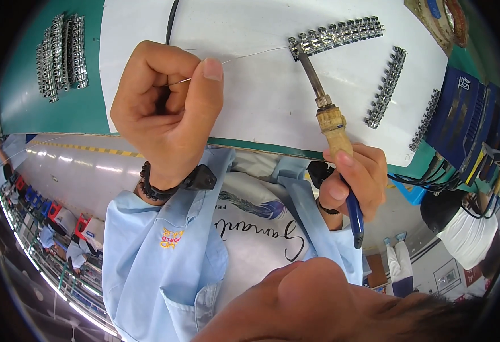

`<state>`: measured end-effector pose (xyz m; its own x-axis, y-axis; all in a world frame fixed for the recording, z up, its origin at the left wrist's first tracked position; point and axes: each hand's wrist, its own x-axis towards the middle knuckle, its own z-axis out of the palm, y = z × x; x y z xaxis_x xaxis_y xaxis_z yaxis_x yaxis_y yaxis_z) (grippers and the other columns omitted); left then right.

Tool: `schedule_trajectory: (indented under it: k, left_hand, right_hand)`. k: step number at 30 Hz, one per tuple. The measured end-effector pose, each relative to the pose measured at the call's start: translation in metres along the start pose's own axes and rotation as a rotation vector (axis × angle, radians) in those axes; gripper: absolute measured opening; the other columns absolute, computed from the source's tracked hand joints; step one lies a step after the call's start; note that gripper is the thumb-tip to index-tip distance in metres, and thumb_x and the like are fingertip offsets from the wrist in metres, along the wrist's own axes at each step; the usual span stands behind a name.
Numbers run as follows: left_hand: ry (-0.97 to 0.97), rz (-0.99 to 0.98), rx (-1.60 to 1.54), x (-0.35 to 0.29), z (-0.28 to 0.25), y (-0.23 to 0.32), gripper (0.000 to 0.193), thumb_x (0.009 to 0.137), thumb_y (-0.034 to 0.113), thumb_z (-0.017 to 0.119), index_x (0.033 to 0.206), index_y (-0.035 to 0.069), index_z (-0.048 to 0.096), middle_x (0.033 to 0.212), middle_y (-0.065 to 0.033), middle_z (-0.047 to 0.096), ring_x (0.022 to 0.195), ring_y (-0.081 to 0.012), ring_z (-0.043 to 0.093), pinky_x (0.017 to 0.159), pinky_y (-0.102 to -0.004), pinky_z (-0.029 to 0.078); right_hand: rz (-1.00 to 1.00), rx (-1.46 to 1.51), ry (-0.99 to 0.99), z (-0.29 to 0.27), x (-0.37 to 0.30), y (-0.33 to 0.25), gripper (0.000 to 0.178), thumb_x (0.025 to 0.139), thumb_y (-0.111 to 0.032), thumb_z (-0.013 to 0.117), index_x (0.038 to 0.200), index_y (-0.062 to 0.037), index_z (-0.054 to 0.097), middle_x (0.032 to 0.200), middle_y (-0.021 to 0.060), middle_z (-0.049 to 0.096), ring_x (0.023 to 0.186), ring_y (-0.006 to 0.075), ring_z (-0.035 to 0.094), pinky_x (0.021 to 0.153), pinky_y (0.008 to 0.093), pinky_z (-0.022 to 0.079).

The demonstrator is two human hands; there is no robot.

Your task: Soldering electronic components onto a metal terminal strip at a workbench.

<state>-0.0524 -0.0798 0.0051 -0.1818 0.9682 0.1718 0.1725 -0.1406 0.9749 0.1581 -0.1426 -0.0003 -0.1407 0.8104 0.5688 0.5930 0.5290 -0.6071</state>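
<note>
The person's left hand point(167, 108) pinches a thin silvery wire point(255, 55) between thumb and index finger, the other fingers curled into the palm; the wire runs from the fingertips rightward. The right hand point(361, 176) has its thumb and fingers closed around a soldering iron with a tan grip and blue rear end point(331, 119). Beyond the right fingers, the iron's tip is at the left end of a shiny segmented metal strip point(338, 35) on a white paper sheet point(250, 108); the wire reaches that end too, though exact contact is unclear. Right of those fingertips lie a second narrow metal strip point(386, 86) and, farther out, a third narrow metal strip point(425, 119). Well left of the left fingers, a cluster of similar strips point(62, 54) rests on a green bench surface point(19, 108).
</note>
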Motion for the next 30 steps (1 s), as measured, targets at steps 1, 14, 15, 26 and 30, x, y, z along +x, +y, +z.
schedule_trajectory:
  k: [1, 14, 15, 26, 30]
  left_hand:
    - [-0.001, -0.009, 0.000, -0.0001, 0.0004, 0.0003, 0.019, 0.080, -0.002, 0.067, 0.072, 0.004, 0.050, 0.054, 0.0098, 0.035, 0.049, 0.0018, 0.022, 0.046, -0.0176, 0.015]
    - [0.024, 0.012, -0.010, -0.0008, 0.0027, 0.0016, 0.019, 0.080, -0.002, 0.067, 0.072, 0.004, 0.050, 0.054, 0.0097, 0.035, 0.049, 0.0018, 0.022, 0.046, -0.0178, 0.014]
    - [0.031, 0.012, -0.021, -0.0008, 0.0029, 0.0015, 0.019, 0.080, -0.002, 0.067, 0.072, 0.004, 0.050, 0.054, 0.0097, 0.035, 0.049, 0.0017, 0.022, 0.046, -0.0179, 0.014]
    - [-0.006, -0.023, 0.001, 0.0014, -0.0005, -0.0002, 0.020, 0.079, -0.002, 0.067, 0.072, 0.005, 0.050, 0.054, 0.0096, 0.035, 0.049, 0.0016, 0.021, 0.046, -0.0179, 0.014]
    - [-0.007, -0.040, 0.021, 0.0016, -0.0007, 0.0002, 0.020, 0.079, -0.002, 0.067, 0.072, 0.005, 0.050, 0.054, 0.0098, 0.035, 0.049, 0.0017, 0.021, 0.046, -0.0181, 0.014]
  right_hand:
    - [-0.002, 0.004, 0.000, 0.0006, 0.0007, -0.0001, 0.038, 0.094, -0.036, 0.051, 0.097, 0.0004, 0.060, 0.061, 0.0111, 0.063, 0.053, 0.0215, 0.055, 0.049, 0.0289, 0.047]
    - [0.002, 0.033, 0.097, -0.0025, -0.0072, 0.0018, 0.041, 0.094, -0.039, 0.050, 0.097, 0.0000, 0.060, 0.062, 0.0110, 0.063, 0.053, 0.0212, 0.055, 0.052, 0.0290, 0.047]
    - [0.002, 0.033, 0.096, -0.0023, -0.0071, 0.0018, 0.041, 0.094, -0.039, 0.050, 0.097, 0.0000, 0.060, 0.062, 0.0110, 0.063, 0.053, 0.0212, 0.055, 0.052, 0.0290, 0.047]
    - [0.042, 0.023, 0.004, -0.0007, -0.0010, 0.0002, 0.039, 0.095, -0.039, 0.049, 0.098, -0.0015, 0.059, 0.061, 0.0105, 0.063, 0.055, 0.0212, 0.055, 0.053, 0.0289, 0.046]
    - [0.062, 0.019, -0.001, -0.0002, 0.0009, -0.0017, 0.039, 0.095, -0.039, 0.049, 0.099, -0.0016, 0.059, 0.062, 0.0103, 0.062, 0.055, 0.0209, 0.055, 0.052, 0.0287, 0.046]
